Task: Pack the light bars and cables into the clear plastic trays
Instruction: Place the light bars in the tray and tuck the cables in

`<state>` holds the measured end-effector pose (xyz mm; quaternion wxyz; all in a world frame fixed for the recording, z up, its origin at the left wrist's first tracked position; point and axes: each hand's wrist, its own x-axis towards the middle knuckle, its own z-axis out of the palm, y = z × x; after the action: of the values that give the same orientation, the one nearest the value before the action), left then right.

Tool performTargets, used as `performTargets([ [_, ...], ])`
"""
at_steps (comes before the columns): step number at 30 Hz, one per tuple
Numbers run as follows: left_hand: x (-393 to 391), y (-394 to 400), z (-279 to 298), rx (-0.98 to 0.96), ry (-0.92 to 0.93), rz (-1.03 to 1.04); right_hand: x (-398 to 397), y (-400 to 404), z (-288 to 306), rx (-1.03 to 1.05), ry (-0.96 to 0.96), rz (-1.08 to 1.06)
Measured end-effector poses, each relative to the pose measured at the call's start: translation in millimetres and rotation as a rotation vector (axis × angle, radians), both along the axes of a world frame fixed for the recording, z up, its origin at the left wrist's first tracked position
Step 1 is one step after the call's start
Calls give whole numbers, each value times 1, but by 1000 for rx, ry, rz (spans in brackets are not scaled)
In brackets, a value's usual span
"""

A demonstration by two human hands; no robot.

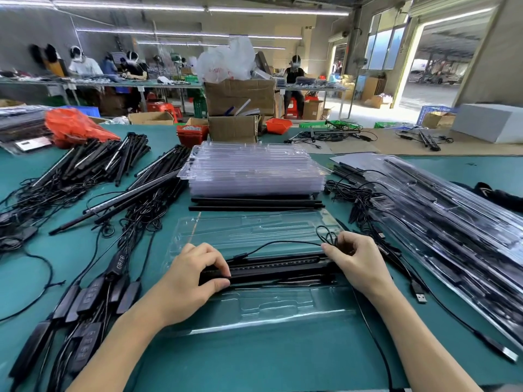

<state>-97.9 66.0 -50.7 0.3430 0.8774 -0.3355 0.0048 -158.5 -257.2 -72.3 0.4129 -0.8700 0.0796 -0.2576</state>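
Note:
An open clear plastic tray (254, 309) lies on the green table in front of me. Black light bars (277, 268) lie across its middle. My left hand (192, 275) pinches the bars' left end between thumb and fingers. My right hand (356, 258) sits at their right end, fingers curled round a thin black cable (283, 244) that loops above the bars. A USB plug (419, 295) on a cable lies just right of the tray.
A stack of empty clear trays (254, 171) stands behind, with loose bars (254, 203) before it. Piles of bars and cables (93, 165) cover the left; controllers (93, 298) lie near left. Packed trays (441, 210) lean at right. Cardboard boxes (237, 108) stand at the table's far edge.

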Motion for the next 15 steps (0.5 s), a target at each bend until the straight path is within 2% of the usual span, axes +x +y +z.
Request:
performTargets([
  [10,4,5,0,44,82,-93,0,2,0,-5,-18,-21],
  [15,4,-1,-3,82,-3,-58,0,2,-2,-28,-22,-52],
])
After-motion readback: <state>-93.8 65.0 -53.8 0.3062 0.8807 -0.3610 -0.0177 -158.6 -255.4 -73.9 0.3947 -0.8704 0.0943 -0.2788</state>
